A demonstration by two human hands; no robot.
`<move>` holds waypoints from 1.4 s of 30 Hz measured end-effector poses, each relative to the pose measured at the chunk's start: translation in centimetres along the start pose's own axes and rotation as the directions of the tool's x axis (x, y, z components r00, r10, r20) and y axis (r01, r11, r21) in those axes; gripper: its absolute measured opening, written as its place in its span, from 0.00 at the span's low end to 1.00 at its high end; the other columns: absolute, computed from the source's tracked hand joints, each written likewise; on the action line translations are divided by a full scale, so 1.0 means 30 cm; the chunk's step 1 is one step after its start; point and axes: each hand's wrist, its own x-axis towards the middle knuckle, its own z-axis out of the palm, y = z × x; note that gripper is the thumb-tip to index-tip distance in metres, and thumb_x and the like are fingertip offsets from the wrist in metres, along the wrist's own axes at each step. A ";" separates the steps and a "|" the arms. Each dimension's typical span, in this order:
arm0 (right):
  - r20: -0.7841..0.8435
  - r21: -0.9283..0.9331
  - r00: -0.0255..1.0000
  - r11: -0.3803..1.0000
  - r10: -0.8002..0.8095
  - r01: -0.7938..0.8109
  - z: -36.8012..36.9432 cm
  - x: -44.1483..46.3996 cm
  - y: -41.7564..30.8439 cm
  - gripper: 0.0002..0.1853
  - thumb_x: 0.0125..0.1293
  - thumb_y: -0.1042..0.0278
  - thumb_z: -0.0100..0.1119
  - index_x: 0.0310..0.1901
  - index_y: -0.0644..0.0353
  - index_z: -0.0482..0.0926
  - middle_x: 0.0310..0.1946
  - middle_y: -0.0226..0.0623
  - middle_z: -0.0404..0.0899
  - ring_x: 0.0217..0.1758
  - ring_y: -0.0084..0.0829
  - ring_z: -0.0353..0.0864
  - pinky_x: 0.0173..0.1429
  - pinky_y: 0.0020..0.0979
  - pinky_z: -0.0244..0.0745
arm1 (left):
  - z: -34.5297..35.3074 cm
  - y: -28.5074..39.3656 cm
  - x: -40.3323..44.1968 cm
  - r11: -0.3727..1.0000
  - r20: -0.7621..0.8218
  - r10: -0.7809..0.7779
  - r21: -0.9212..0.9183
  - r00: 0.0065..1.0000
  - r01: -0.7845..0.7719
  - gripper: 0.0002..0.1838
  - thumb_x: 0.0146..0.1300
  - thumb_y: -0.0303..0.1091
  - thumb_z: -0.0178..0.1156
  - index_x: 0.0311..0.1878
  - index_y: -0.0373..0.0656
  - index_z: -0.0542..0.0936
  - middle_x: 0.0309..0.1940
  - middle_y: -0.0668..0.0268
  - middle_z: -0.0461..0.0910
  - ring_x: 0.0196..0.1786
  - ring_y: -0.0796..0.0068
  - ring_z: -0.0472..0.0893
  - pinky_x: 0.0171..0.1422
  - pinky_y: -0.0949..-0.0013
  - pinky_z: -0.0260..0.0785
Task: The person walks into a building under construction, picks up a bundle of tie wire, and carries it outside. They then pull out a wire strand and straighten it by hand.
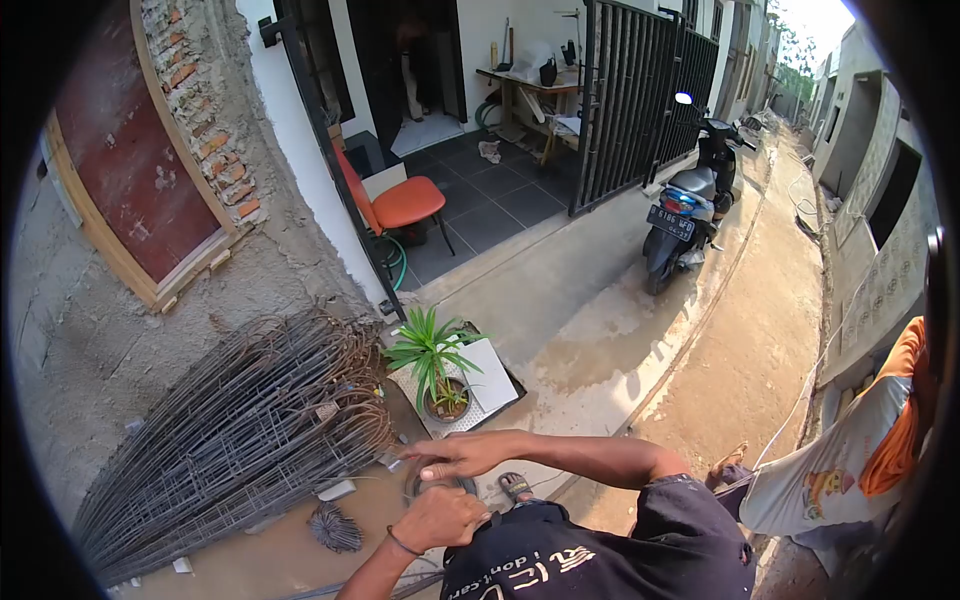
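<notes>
My right hand (468, 455) reaches across to the left, its fingers stretched out and its thumb apart below them. Just beneath it, my left hand (440, 515) is closed in a fist by the hem of my dark printed shirt (600, 555). Whatever the fist may hold is hidden. Partly covered behind both hands is a dark round coil (425, 482) on the ground. Left of the hands lies a small bundle of bent wire or thin rods (334, 528). Beyond it, a large heap of steel reinforcing mesh (240, 430) leans along the wall.
A potted plant (430, 365) stands ahead beside a white tile (486, 375). Further off are a red chair (400, 200), a black gate (640, 100) and a parked motorbike (690, 195). Cloth (840, 470) hangs at right. A person (411, 80) stands in the dark doorway.
</notes>
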 end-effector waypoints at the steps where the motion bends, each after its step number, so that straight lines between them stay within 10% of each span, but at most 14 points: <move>1: 0.007 0.013 0.997 0.997 -0.075 0.075 0.029 0.031 -0.048 0.33 0.74 0.46 0.46 0.72 0.57 0.53 0.52 0.47 0.78 0.59 0.39 0.76 0.63 0.38 0.67 | 0.017 0.005 0.024 0.998 -0.031 0.025 -0.050 0.999 -0.027 0.08 0.54 0.37 0.61 0.24 0.44 0.77 0.18 0.64 0.75 0.24 0.63 0.77 0.29 0.63 0.69; 6: -0.032 0.105 0.986 0.980 -0.165 0.168 0.016 0.106 -0.131 0.26 0.70 0.58 0.55 0.65 0.59 0.65 0.26 0.36 0.81 0.29 0.32 0.80 0.38 0.35 0.73 | 0.042 0.037 0.089 0.991 0.020 0.117 0.058 0.993 -0.118 0.05 0.51 0.34 0.61 0.26 0.46 0.77 0.22 0.67 0.76 0.31 0.66 0.78 0.34 0.64 0.69; 9: -0.069 -0.104 0.993 0.991 -0.094 0.087 -0.045 0.119 -0.156 0.17 0.72 0.62 0.53 0.58 0.59 0.73 0.28 0.38 0.83 0.31 0.29 0.82 0.37 0.34 0.73 | -0.021 0.095 0.065 0.980 0.155 0.063 0.176 0.986 -0.091 0.04 0.54 0.34 0.62 0.34 0.49 0.80 0.36 0.68 0.80 0.44 0.71 0.76 0.47 0.64 0.70; 10: -0.188 -0.113 0.976 0.990 -0.107 0.087 -0.062 0.116 -0.155 0.14 0.71 0.62 0.53 0.53 0.60 0.76 0.27 0.38 0.82 0.29 0.30 0.81 0.36 0.34 0.73 | -0.054 0.123 0.049 0.967 -0.185 0.091 0.251 0.979 -0.042 0.08 0.55 0.35 0.63 0.38 0.48 0.82 0.41 0.67 0.79 0.47 0.70 0.75 0.51 0.63 0.70; 13: -0.524 -0.421 0.767 0.895 -0.370 0.144 -0.122 0.117 -0.135 0.11 0.67 0.61 0.59 0.38 0.62 0.81 0.29 0.42 0.80 0.29 0.38 0.80 0.33 0.36 0.72 | -0.056 0.096 0.017 0.921 -0.651 0.107 0.349 0.751 0.171 0.22 0.58 0.39 0.64 0.56 0.44 0.78 0.53 0.62 0.76 0.54 0.69 0.72 0.63 0.61 0.65; 15: -0.468 -0.568 0.758 0.812 -0.454 0.136 -0.140 0.105 -0.205 0.11 0.64 0.61 0.62 0.37 0.62 0.81 0.26 0.42 0.75 0.28 0.41 0.78 0.31 0.38 0.70 | -0.027 0.075 0.058 0.718 -0.711 -0.690 -0.696 0.135 0.004 0.24 0.66 0.40 0.59 0.62 0.38 0.72 0.55 0.62 0.74 0.56 0.72 0.71 0.64 0.65 0.61; 18: -0.422 -0.553 0.788 0.816 -0.449 0.169 -0.065 0.149 -0.279 0.10 0.62 0.64 0.63 0.35 0.62 0.81 0.23 0.39 0.72 0.25 0.41 0.75 0.29 0.40 0.69 | 0.006 0.008 0.062 0.396 -0.475 -0.824 -0.873 0.309 -0.286 0.25 0.71 0.40 0.53 0.64 0.33 0.66 0.57 0.61 0.72 0.57 0.73 0.70 0.65 0.67 0.59; 22: -0.549 -0.600 0.628 0.783 -0.552 0.164 -0.106 0.128 -0.411 0.20 0.61 0.68 0.64 0.55 0.58 0.76 0.23 0.38 0.75 0.24 0.37 0.76 0.29 0.37 0.70 | -0.024 -0.008 0.068 0.518 -0.600 -0.765 -0.788 0.232 -0.332 0.16 0.73 0.40 0.51 0.49 0.34 0.75 0.43 0.65 0.74 0.45 0.76 0.73 0.55 0.71 0.64; 24: -0.699 -0.182 0.673 0.970 -0.241 0.158 -0.148 0.095 -0.430 0.29 0.61 0.68 0.64 0.64 0.57 0.68 0.24 0.37 0.79 0.25 0.31 0.79 0.31 0.33 0.72 | -0.079 0.002 0.071 0.549 -0.620 -0.740 -0.780 0.261 -0.300 0.16 0.73 0.40 0.51 0.46 0.34 0.75 0.39 0.65 0.74 0.41 0.75 0.73 0.50 0.70 0.66; 31: -0.658 -0.096 0.691 0.944 -0.299 0.316 -0.150 0.051 -0.295 0.13 0.62 0.68 0.64 0.44 0.64 0.76 0.24 0.41 0.81 0.28 0.35 0.83 0.35 0.34 0.75 | -0.167 0.027 0.049 0.283 -0.422 -0.786 -0.895 0.451 -0.345 0.20 0.71 0.38 0.55 0.53 0.28 0.76 0.28 0.59 0.76 0.14 0.82 0.65 0.18 0.79 0.58; 33: -0.691 -0.056 0.670 0.945 -0.271 0.323 -0.132 0.032 -0.276 0.11 0.62 0.66 0.64 0.38 0.64 0.77 0.23 0.41 0.81 0.27 0.38 0.82 0.34 0.35 0.74 | -0.184 0.027 0.040 0.350 -0.360 -0.839 -0.931 0.408 -0.102 0.21 0.71 0.40 0.55 0.55 0.29 0.75 0.22 0.62 0.75 0.14 0.84 0.64 0.16 0.79 0.53; 37: -0.645 -0.174 0.756 0.985 -0.108 -0.007 -0.117 -0.051 -0.248 0.17 0.62 0.60 0.64 0.47 0.61 0.78 0.29 0.42 0.81 0.31 0.39 0.81 0.34 0.37 0.74 | -0.184 -0.040 -0.015 0.354 -0.343 -0.895 -0.935 0.286 -0.014 0.14 0.69 0.35 0.55 0.49 0.32 0.79 0.12 0.67 0.69 0.09 0.85 0.58 0.12 0.79 0.48; 40: -0.520 -0.636 0.660 0.762 -0.542 0.124 -0.084 -0.079 -0.228 0.30 0.62 0.60 0.59 0.66 0.52 0.65 0.60 0.45 0.69 0.64 0.42 0.69 0.58 0.40 0.71 | -0.222 -0.028 -0.027 0.244 -0.225 -0.931 -0.969 0.286 0.034 0.12 0.68 0.33 0.57 0.43 0.32 0.80 0.09 0.68 0.66 0.08 0.84 0.58 0.12 0.79 0.48; 42: -0.392 -0.842 0.653 0.538 -0.648 0.030 -0.124 -0.106 -0.260 0.30 0.61 0.61 0.59 0.66 0.51 0.66 0.61 0.43 0.69 0.68 0.42 0.64 0.65 0.46 0.64 | -0.199 -0.015 -0.057 0.225 -0.174 -0.927 -0.967 0.332 0.119 0.11 0.67 0.32 0.58 0.40 0.31 0.82 0.10 0.69 0.67 0.10 0.85 0.61 0.14 0.79 0.48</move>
